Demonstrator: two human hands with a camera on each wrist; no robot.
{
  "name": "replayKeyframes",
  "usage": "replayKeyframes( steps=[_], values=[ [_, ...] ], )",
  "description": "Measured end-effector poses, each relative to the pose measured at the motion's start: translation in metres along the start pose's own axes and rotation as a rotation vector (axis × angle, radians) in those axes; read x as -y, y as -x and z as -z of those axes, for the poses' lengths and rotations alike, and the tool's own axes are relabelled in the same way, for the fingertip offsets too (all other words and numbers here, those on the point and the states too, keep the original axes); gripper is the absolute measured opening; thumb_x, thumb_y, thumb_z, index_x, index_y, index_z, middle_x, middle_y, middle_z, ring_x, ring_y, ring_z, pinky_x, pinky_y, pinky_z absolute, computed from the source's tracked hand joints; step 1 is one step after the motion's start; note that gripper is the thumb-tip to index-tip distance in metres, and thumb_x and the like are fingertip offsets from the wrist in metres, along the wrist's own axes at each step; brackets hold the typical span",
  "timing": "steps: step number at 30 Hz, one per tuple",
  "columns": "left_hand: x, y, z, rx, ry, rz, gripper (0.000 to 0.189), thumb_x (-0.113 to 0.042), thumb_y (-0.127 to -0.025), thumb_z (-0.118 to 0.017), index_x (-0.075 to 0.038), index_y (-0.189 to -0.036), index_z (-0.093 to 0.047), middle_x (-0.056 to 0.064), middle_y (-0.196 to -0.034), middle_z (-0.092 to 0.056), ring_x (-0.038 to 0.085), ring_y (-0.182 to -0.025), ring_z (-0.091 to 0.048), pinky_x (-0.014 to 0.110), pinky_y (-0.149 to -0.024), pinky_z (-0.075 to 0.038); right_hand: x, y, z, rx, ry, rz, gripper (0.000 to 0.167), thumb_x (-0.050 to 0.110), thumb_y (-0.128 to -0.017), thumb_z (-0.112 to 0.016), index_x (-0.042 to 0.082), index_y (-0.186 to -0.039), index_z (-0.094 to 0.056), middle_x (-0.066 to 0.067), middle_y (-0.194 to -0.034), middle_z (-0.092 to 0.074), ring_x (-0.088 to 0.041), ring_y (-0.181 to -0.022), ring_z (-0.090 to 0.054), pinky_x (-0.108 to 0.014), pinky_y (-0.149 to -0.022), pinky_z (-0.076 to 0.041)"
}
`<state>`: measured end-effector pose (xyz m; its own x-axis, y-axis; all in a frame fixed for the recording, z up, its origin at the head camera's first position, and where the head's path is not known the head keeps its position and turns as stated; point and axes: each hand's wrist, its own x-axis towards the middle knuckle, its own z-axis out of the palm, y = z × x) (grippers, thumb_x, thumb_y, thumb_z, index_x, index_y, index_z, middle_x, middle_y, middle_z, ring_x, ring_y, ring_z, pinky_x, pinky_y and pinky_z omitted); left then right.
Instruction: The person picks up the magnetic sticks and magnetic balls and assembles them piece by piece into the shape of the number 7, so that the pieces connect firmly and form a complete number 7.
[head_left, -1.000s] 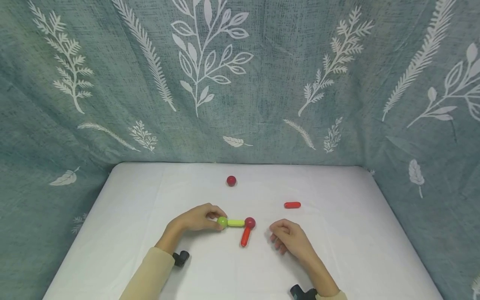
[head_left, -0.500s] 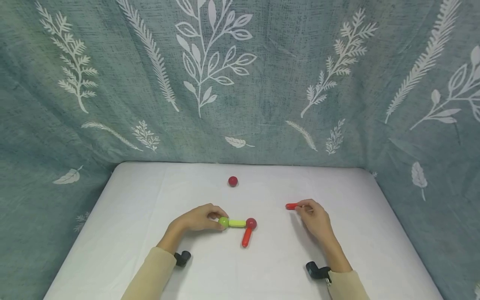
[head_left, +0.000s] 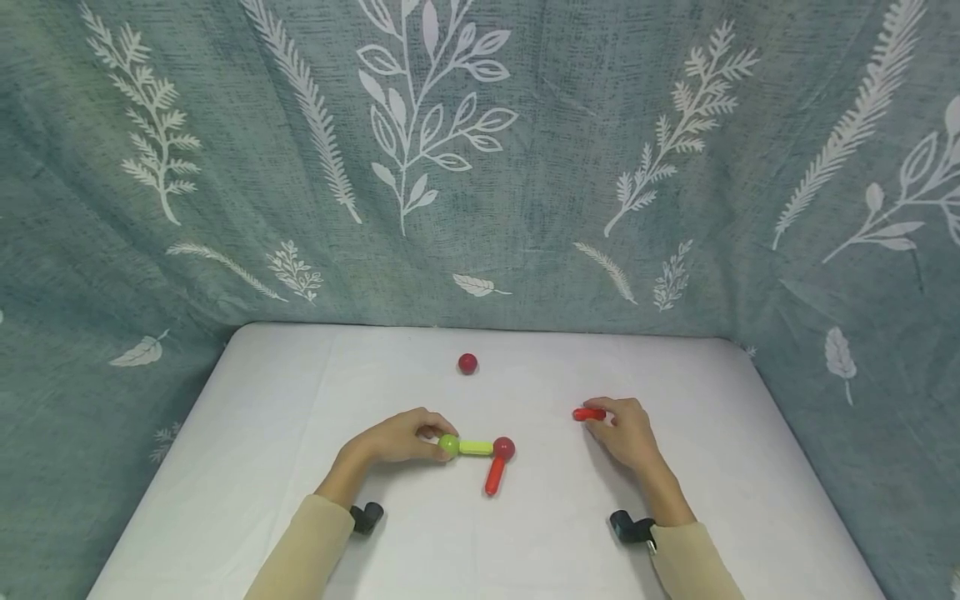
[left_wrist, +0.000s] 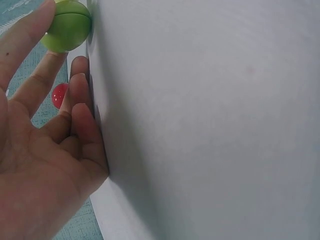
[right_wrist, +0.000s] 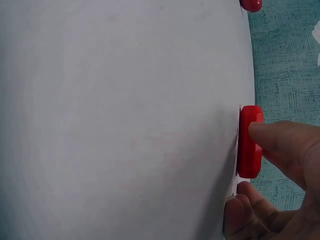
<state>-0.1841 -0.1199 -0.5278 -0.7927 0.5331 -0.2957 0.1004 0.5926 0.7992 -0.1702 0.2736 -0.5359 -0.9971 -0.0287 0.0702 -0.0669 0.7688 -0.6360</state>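
Observation:
My left hand [head_left: 396, 437] pinches a green ball [head_left: 448, 446] between thumb and forefinger, and the left wrist view shows a seam round this green ball [left_wrist: 71, 31]. A light green rod [head_left: 476, 448] runs from it to a red ball [head_left: 504, 448], from which a red rod [head_left: 494, 476] points toward the near edge. To the right, my right hand [head_left: 630, 435] has thumb and finger on a separate short red rod [head_left: 588, 414]. The right wrist view has the thumb across the side of this rod [right_wrist: 249, 145], which lies at the table surface.
Another red ball [head_left: 468, 363] lies alone near the back of the white table [head_left: 375, 358]. A teal cloth [head_left: 555, 167] with white leaf prints hangs behind the table. Each wrist carries a small black camera [head_left: 632, 527].
My right hand has moved forward and right from beside the joined pieces to the loose red rod and taken it between thumb and finger. My left hand keeps its hold on the green ball.

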Motion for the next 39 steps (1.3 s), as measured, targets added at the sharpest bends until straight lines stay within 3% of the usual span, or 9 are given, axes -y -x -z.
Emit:
replayKeyframes(
  steps=[17,23,32,39],
  values=[
    [0.002,-0.002,-0.002,-0.002,-0.011,-0.009,0.027,-0.036,-0.085,-0.081,-0.034,-0.11,-0.072,-0.009,-0.111,-0.06,0.018,-0.112,-0.055,0.047,-0.099,-0.042,0.005,0.005,0.003,0.007,0.045,-0.034,0.024,0.005,-0.086,-0.075,0.003,-0.111,-0.073,-0.017,-0.098,-0.06,-0.027,-0.081,-0.048,-0.036,-0.064,-0.041],
    [0.001,-0.002,-0.002,-0.001,-0.006,-0.003,0.027,-0.036,-0.085,-0.081,-0.033,-0.11,-0.072,-0.008,-0.112,-0.06,0.018,-0.112,-0.055,0.047,-0.1,-0.042,0.024,0.027,0.004,0.047,-0.056,-0.08,0.025,0.012,-0.088,-0.076,0.011,-0.113,-0.073,-0.013,-0.103,-0.063,-0.024,-0.081,-0.052,-0.034,-0.062,-0.044],
    [-0.001,-0.001,-0.002,-0.004,-0.018,0.005,0.027,-0.038,-0.084,-0.081,-0.034,-0.11,-0.072,-0.009,-0.112,-0.06,0.018,-0.112,-0.055,0.047,-0.1,-0.042,0.054,0.067,-0.016,0.096,-0.201,-0.132,0.023,0.019,-0.086,-0.081,0.021,-0.108,-0.074,0.001,-0.092,-0.064,-0.016,-0.072,-0.058,-0.028,-0.058,-0.046],
    [-0.001,0.0,-0.002,-0.009,-0.012,0.007,0.027,-0.037,-0.085,-0.081,-0.033,-0.11,-0.072,-0.007,-0.113,-0.059,0.02,-0.113,-0.056,0.048,-0.1,-0.042,0.065,0.086,-0.037,0.276,-0.378,-0.145,0.025,0.027,-0.09,-0.077,0.014,-0.11,-0.07,-0.002,-0.077,-0.065,-0.013,-0.051,-0.054,-0.022,-0.044,-0.04]
  ],
)
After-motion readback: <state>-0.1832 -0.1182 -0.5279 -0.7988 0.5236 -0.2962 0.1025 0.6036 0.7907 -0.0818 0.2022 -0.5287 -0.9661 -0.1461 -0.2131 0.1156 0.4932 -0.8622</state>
